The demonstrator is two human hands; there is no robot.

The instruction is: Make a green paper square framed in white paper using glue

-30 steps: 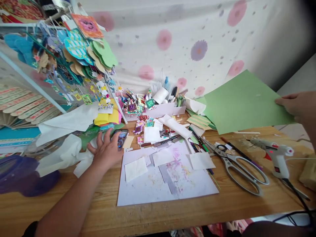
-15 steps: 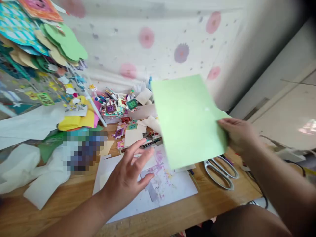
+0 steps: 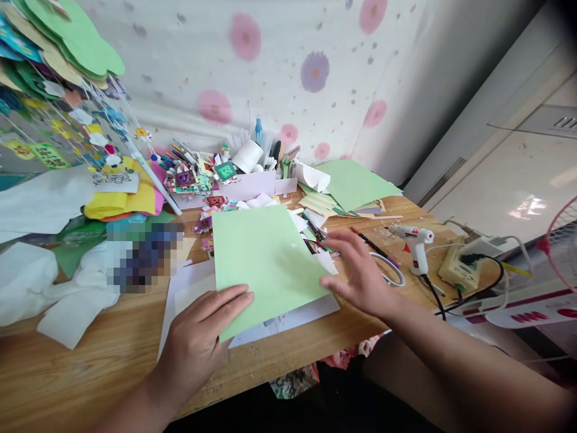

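Note:
A light green sheet of paper (image 3: pixel 265 252) lies over the white paper (image 3: pixel 315 311) on the desk, slightly turned. My left hand (image 3: pixel 202 331) grips its lower left edge, with fingers on top and the thumb hidden beneath. Beside the right edge of the sheet, my right hand (image 3: pixel 360 270) is open, its fingers apart and holding nothing. Partly hidden behind that hand are the grey-handled scissors (image 3: pixel 400 278). White marked paper sticks out from under the green sheet at the front.
More green paper (image 3: pixel 358 183) lies at the back right. A white glue gun (image 3: pixel 418 249) and a power strip (image 3: pixel 457 267) with cables occupy the right side. Pens and paper cutouts (image 3: pixel 193 180) crowd the back. White crumpled material (image 3: pixel 90 270) lies left, below hanging paper decorations (image 3: pixel 76 42).
The green sheet has come down from the air onto the white paper. My left hand has taken its lower left edge; my right hand has let go of its right edge.

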